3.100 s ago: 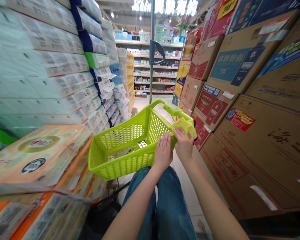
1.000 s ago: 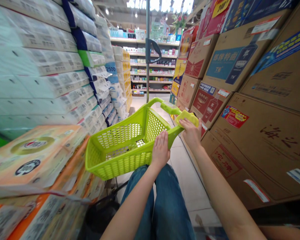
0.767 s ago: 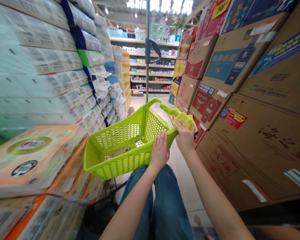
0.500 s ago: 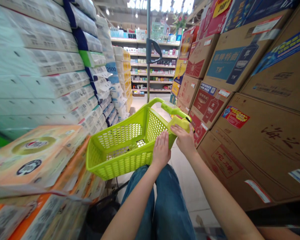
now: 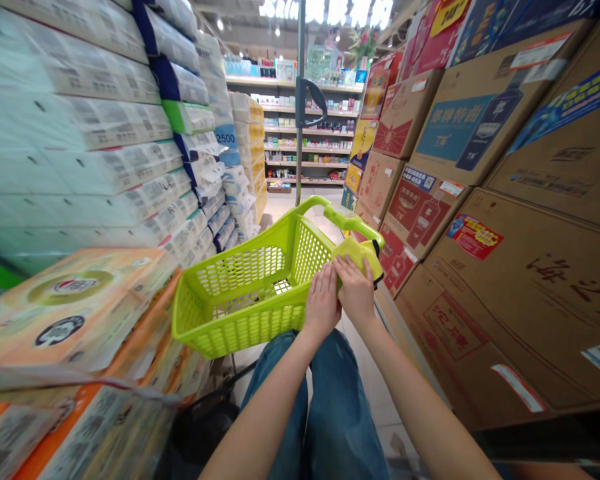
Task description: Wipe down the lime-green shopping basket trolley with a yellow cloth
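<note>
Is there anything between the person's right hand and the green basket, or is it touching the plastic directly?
Yes, the yellow cloth lies between part of the right hand and the green basket, beside its handle. Whether any fingertip also touches plastic, I can't tell.

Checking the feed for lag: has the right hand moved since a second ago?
Yes: against the green basket, the right hand has shifted left, from the handle's end towards the left hand.

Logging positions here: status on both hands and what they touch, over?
Left hand on lime-green plastic basket. Right hand on yellow fabric cloth, cloth against basket's handle end. Hands side by side.
</note>
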{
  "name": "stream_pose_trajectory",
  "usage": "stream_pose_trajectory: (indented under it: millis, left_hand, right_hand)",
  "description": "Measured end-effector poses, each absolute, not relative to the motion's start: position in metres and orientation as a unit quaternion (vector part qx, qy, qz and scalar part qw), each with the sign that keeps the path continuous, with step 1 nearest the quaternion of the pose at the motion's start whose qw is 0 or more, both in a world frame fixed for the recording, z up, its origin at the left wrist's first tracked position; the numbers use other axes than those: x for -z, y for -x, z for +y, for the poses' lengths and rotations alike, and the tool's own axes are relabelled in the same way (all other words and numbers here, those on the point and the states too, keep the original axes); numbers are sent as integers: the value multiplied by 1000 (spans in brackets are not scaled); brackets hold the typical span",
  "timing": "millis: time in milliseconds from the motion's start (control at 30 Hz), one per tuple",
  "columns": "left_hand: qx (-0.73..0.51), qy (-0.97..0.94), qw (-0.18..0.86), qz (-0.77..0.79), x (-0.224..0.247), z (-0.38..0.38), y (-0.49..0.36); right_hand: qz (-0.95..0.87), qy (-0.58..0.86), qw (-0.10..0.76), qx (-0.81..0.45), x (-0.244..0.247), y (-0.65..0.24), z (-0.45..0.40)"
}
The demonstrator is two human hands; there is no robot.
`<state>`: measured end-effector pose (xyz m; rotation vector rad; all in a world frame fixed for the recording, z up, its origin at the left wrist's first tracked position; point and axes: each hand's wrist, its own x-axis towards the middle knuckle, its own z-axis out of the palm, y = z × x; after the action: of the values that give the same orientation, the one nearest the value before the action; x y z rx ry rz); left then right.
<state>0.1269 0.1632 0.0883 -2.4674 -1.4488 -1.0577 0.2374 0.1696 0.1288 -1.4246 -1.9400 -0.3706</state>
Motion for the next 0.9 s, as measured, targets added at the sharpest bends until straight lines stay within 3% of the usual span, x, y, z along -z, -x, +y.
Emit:
stream_pose_trajectory:
  millis: [267, 567, 700, 900]
  left_hand:
    - [337, 809, 46, -480, -91, 161, -128]
    - [338, 808, 46, -480, -90, 162, -127]
    - [334, 811, 45, -478, -92, 162, -127]
    - [329, 811, 40, -481, -92, 161, -128]
  right_hand:
    - [-698, 598, 365, 152, -163, -310, 212]
    - [-748, 553, 343, 132, -134, -239, 175]
    - [-784, 514, 328, 113, -145, -268, 183]
    - [-695, 604, 368, 133, -166, -308, 214]
